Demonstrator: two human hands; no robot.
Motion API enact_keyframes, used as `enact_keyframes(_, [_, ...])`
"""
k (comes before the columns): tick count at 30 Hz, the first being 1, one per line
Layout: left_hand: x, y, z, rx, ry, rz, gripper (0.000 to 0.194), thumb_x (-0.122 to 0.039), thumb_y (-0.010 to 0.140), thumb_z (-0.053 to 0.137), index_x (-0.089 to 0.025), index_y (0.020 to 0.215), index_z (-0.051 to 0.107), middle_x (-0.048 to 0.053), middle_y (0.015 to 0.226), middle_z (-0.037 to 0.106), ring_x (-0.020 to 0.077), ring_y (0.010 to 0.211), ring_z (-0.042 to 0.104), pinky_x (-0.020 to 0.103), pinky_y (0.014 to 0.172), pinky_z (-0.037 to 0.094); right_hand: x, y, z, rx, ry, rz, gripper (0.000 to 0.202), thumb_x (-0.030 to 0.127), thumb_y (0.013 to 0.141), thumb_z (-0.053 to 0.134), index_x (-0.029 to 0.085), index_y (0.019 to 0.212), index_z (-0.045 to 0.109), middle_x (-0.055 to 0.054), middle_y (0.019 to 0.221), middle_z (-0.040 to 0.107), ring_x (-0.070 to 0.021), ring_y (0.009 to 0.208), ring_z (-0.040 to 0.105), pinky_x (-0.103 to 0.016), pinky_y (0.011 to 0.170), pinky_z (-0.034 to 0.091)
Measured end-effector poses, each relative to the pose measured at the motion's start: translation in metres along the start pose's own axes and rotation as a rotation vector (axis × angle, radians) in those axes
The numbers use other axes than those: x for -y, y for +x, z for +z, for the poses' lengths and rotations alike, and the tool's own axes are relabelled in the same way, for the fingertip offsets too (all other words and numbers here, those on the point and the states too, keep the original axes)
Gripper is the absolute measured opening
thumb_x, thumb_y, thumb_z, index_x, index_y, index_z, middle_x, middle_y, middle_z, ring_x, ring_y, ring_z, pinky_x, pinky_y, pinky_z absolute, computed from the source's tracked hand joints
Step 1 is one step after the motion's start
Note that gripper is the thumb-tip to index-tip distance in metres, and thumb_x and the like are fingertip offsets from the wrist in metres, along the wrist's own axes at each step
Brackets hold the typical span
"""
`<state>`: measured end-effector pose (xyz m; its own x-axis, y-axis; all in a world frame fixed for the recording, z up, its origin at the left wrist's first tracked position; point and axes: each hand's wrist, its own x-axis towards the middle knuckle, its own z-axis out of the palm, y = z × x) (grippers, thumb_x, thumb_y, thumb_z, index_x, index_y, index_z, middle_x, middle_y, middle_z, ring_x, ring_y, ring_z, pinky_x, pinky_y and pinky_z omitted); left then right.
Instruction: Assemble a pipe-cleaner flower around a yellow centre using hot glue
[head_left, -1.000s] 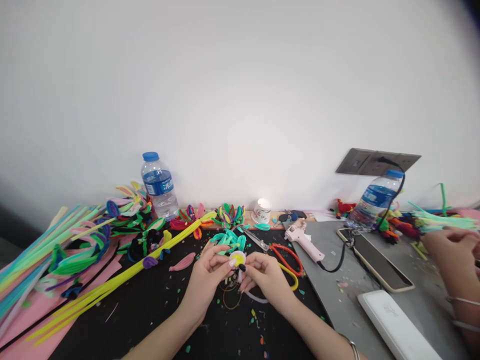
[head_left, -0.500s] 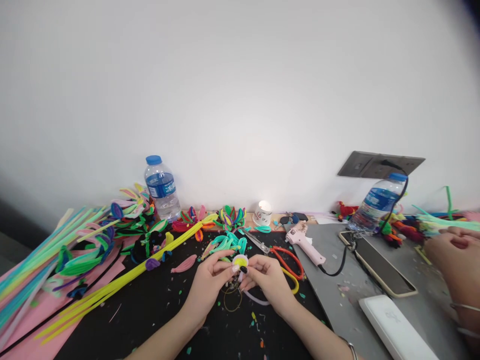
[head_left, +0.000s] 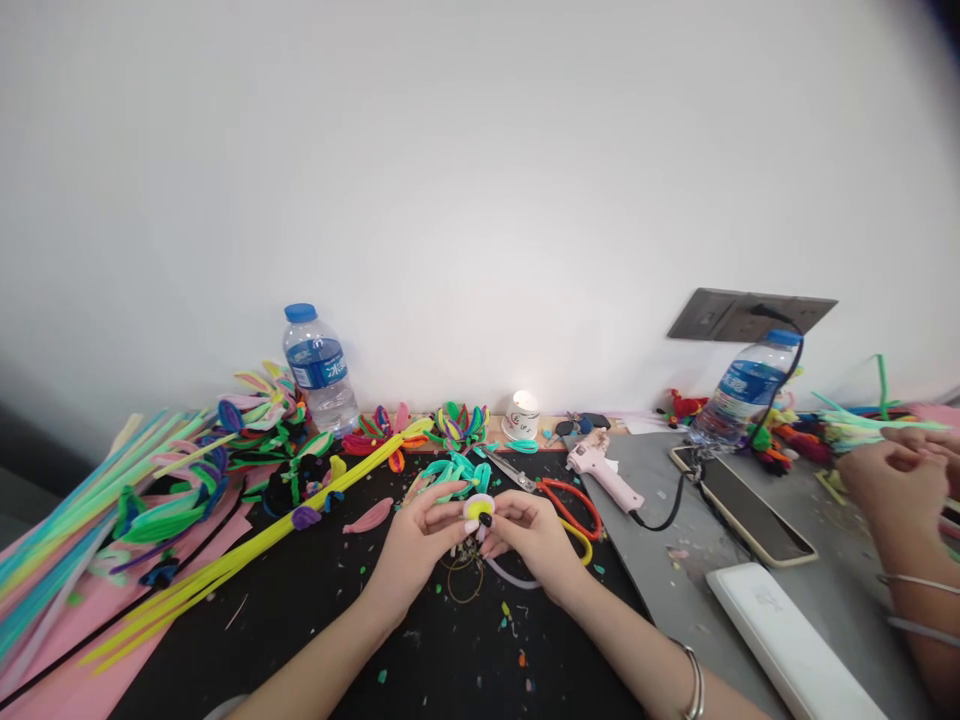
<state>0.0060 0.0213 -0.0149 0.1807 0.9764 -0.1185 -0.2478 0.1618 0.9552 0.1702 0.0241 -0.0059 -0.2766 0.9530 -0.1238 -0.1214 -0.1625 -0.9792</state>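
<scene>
Near the middle of the black mat (head_left: 300, 620), a small round craft piece (head_left: 478, 510), pale lilac around yellow with a black bit, is held between both hands. My left hand (head_left: 420, 530) pinches it from the left with thumb and fingers. From the right, my right hand (head_left: 534, 540) grips it by the black part. A pale lilac pipe cleaner (head_left: 514, 578) curves below my right fingers. Just under the hands lies a thin gold wire ring (head_left: 466, 580). Behind them are teal looped pieces (head_left: 450, 470) and scissors (head_left: 570, 505) with red and yellow handles.
Yellow pipe cleaners (head_left: 255, 548) and a water bottle (head_left: 319, 370) are at left. To the right are a pink glue gun (head_left: 606, 475), a phone (head_left: 739, 505), a white box (head_left: 787, 640), another bottle (head_left: 746, 390) and another person's hands (head_left: 896, 485). A paper cup (head_left: 523, 415) stands behind.
The craft piece has tilted and sits slightly higher between my fingers, showing more yellow below its lilac edge. The view has shifted a little. The other person's hands have moved slightly.
</scene>
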Motion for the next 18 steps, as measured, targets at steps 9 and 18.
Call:
enact_keyframes(9, [-0.0090, -0.0011, -0.0050, -0.154, 0.026, -0.007, 0.030, -0.035, 0.074, 0.065, -0.017, 0.097, 0.068, 0.012, 0.120, 0.061, 0.0216, 0.089, 0.065, 0.029, 0.072, 0.052, 0.0091, 0.0027, -0.0104, -0.135, 0.009, -0.028, 0.029, 0.040, 0.066, 0.071, 0.017, 0.075, 0.056, -0.001, 0.060, 0.065, -0.0165, 0.053, 0.064, -0.028, 0.055, 0.053])
enact_keyframes(18, [-0.0099, 0.0007, -0.0054, -0.245, -0.058, 0.020, 0.028, -0.037, 0.070, 0.069, -0.015, 0.061, 0.056, 0.001, 0.070, 0.061, 0.0112, 0.061, 0.057, 0.020, 0.055, 0.047, 0.0090, 0.0020, -0.0090, -0.096, -0.018, -0.023, 0.027, 0.039, 0.066, 0.071, 0.016, 0.073, 0.057, 0.000, 0.059, 0.065, -0.0158, 0.051, 0.063, -0.028, 0.053, 0.053])
